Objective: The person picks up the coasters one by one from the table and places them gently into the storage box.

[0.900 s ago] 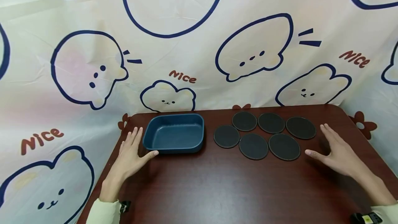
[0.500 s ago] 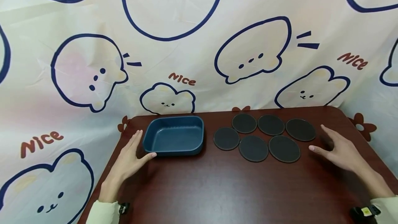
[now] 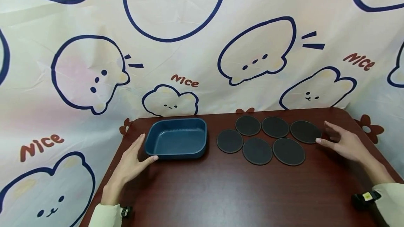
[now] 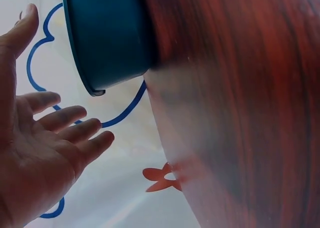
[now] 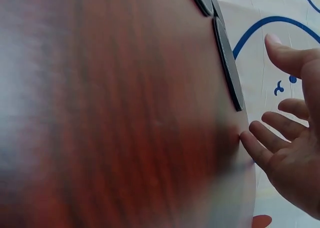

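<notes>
A blue rectangular baking dish point(image 3: 176, 138) stands at the back left of the table. Beside its left end is my left hand point(image 3: 127, 164), fingers spread; the left wrist view shows the palm and fingers apart from the dish wall point(image 4: 107, 37). Several round black coasters point(image 3: 257, 151) lie flat in two rows right of the dish. Close to the rightmost back coaster point(image 3: 305, 131) is my right hand point(image 3: 345, 144), thumb tip near its edge. In the right wrist view, the relaxed fingers point(image 5: 275, 133) hold nothing, and a dark coaster point(image 5: 230, 65) appears edge-on.
A dark red-brown wooden table point(image 3: 221, 192) spans the lower view. Behind it hangs a white cloth point(image 3: 202, 59) with blue-outlined bear drawings. Each wrist wears a black strap; the right one point(image 3: 366, 199) carries a yellow mark.
My right hand has moved forward, closer to the rightmost back coaster. The left hand stays almost in place beside the dish. The head view has tilted slightly.
</notes>
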A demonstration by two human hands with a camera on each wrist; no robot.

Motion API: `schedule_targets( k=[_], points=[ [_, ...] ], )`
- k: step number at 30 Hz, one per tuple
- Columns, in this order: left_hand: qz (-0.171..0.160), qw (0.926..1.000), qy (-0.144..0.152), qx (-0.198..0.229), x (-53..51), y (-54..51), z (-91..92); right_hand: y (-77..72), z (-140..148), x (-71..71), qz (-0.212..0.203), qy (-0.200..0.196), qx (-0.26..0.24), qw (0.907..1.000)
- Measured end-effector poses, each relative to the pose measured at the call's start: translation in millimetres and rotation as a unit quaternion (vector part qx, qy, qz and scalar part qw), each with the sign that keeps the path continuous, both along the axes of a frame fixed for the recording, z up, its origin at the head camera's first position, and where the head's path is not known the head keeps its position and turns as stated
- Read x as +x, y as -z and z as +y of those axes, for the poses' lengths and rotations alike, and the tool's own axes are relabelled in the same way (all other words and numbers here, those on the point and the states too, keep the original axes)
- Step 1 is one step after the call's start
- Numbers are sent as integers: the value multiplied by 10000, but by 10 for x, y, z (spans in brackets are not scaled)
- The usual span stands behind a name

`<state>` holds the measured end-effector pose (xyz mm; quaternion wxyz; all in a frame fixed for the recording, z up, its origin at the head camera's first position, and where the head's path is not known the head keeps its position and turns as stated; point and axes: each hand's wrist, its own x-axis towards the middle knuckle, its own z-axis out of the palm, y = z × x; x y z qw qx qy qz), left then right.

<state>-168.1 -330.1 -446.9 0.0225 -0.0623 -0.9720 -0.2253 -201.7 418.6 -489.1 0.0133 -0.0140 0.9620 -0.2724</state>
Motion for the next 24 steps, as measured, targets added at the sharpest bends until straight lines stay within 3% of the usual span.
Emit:
schedule_targets(
  k=[9, 24],
  points=[
    [-20, 9998, -54, 166, -5, 42, -45, -14, 62, -237, -43, -139, -25, 9999],
    [-50, 9973, 6, 728, -84, 133, -31, -25, 110, -491, -456, -468, -119, 9978]
  ],
)
